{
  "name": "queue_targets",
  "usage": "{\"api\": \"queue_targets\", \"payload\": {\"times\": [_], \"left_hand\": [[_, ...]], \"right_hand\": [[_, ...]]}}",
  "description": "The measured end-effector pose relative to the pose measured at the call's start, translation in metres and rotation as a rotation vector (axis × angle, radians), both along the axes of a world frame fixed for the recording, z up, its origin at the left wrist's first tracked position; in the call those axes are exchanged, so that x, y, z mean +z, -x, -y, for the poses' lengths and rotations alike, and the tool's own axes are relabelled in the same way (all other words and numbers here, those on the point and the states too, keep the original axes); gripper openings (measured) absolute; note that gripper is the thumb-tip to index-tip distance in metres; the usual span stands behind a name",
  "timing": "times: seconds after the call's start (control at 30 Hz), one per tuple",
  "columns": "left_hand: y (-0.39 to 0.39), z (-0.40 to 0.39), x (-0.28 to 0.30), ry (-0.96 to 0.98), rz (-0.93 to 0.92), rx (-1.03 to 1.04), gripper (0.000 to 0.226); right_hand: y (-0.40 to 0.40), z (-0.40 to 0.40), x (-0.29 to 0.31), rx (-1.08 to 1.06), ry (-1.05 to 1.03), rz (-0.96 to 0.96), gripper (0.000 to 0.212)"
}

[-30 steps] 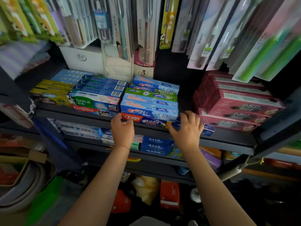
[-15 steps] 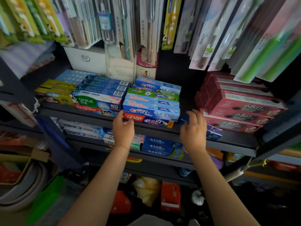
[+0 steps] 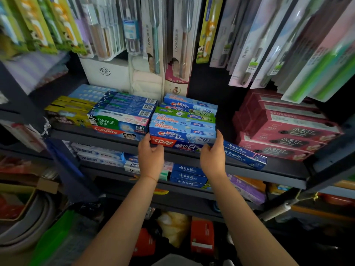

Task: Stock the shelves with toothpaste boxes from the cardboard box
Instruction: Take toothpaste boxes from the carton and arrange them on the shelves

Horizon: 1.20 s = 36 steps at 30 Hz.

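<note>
Flanking the toothpaste stack, left hand and right hand grip its ends.

Dark metal shelving fills a dim shop corner, its tiers receding into shadow. Packaged toothbrushes hang in dense rows along the top edge of the unit. Near the left edge, folded striped cloth sits on a side rack. Below the lowest tier, a green bag and red cartons crowd the floor.
</note>
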<state>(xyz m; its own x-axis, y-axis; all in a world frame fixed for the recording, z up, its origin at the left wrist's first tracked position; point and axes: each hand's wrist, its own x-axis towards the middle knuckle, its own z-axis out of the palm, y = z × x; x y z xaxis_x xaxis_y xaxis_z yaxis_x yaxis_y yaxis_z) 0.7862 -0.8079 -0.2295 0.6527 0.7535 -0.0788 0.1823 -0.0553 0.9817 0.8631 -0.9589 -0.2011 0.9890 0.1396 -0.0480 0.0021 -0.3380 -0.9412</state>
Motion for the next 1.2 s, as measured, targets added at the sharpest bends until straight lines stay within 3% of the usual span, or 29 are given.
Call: {"api": "queue_targets", "payload": {"times": [0.13,0.23,0.33,0.4,0.47,0.53,0.77,1.0,1.1,1.2], "left_hand": [[0.000,-0.002,-0.001,-0.045,-0.045,0.020,0.049],[0.000,-0.004,-0.004,-0.065,-0.045,0.006,0.049],[-0.002,-0.005,-0.004,-0.091,-0.039,-0.020,0.045],[-0.002,-0.002,0.001,-0.100,-0.050,0.003,0.043],[-0.001,0.000,0.004,-0.108,-0.059,0.013,0.043],[-0.001,0.003,0.005,-0.117,-0.055,0.008,0.043],[0.001,0.005,0.011,-0.113,-0.085,-0.001,0.050],[0.003,0.011,0.017,-0.149,-0.052,0.015,0.044],[0.009,0.014,0.020,-0.325,-0.049,0.017,0.043],[0.011,0.013,0.019,-0.809,-0.051,-0.100,0.041]], "right_hand": [[-0.001,0.001,0.001,-0.011,0.008,0.020,0.061],[0.001,0.002,0.010,0.011,0.020,0.051,0.071],[-0.013,0.007,0.019,0.066,0.311,0.430,0.086],[-0.028,0.003,0.030,0.253,0.614,0.635,0.094],[-0.040,-0.007,0.044,0.470,0.843,0.620,0.104],[-0.049,-0.019,0.054,0.576,0.925,0.605,0.109],[-0.074,-0.049,0.074,0.771,0.992,0.417,0.117],[-0.080,-0.050,0.071,0.807,1.006,0.426,0.117],[-0.085,-0.037,0.071,0.772,1.000,0.428,0.114],[-0.095,-0.018,0.070,0.717,0.990,0.420,0.113]]}}
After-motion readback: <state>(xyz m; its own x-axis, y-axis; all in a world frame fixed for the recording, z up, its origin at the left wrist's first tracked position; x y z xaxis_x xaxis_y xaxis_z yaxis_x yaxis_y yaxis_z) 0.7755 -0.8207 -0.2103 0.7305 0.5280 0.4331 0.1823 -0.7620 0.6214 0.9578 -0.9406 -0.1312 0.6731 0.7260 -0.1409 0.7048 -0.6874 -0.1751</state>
